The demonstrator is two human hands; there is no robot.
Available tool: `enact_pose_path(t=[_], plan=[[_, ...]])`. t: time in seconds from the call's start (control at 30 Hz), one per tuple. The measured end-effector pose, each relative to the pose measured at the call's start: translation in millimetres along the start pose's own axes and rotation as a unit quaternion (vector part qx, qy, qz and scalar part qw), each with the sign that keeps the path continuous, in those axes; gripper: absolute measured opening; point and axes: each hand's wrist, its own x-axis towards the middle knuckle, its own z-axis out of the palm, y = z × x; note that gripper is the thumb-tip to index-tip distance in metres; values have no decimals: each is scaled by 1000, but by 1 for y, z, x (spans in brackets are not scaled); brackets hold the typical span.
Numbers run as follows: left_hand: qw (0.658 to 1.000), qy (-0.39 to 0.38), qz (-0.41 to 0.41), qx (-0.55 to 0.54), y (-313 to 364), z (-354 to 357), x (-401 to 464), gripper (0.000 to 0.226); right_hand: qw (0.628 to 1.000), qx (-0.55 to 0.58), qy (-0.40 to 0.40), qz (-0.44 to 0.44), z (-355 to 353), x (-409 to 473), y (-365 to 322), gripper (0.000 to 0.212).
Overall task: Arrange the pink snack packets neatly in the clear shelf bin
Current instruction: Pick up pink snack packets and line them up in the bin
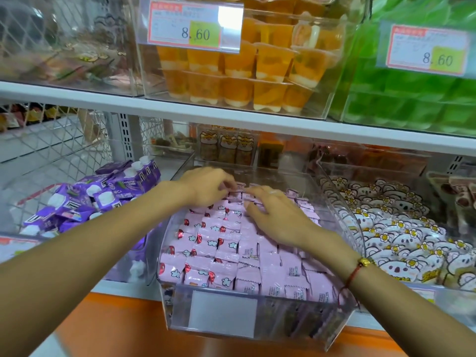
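Several pink snack packets [226,243] lie in overlapping rows inside the clear shelf bin [257,320], which juts out from the lower shelf. My left hand [206,186] reaches to the back of the bin, its blurred fingers curled onto a pink packet [238,188] in the rear row. Just to the right and nearer to me, my right hand [278,215] lies flat with fingers spread on the packets at the bin's right middle. A red cord bracelet [356,270] is on that wrist. The hands hide the packets beneath them.
Purple pouches [103,197] fill the bin to the left. White koala-print packets [401,228] fill the bin to the right. The shelf above [180,109] holds orange jelly cups [231,73] and green cups [412,99]. A blank label plate [222,313] fronts the pink bin.
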Motion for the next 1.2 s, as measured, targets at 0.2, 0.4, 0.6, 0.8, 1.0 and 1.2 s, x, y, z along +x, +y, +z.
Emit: enact_pose_path(t=[0.2,0.4,0.6,0.8,1.0,1.2], plan=[[1000,15,-6,18,-9,4,16,27,988,-72,-135,24,11,9,10,56],[998,-23,-5,56,-2,6,38,29,989,-78,-122,18,9,8,7,55],[998,-15,5,63,4,3,39,13,991,-68,-116,25,7,5,3,53],[999,42,-18,-3,0,4,30,16,991,-67,-117,26,7,5,4,53],[965,113,-56,-228,2,-2,29,9,986,-77,-142,31,9,8,7,55],[894,274,-84,-345,13,-6,6,6,985,-83,-144,39,11,7,9,56]])
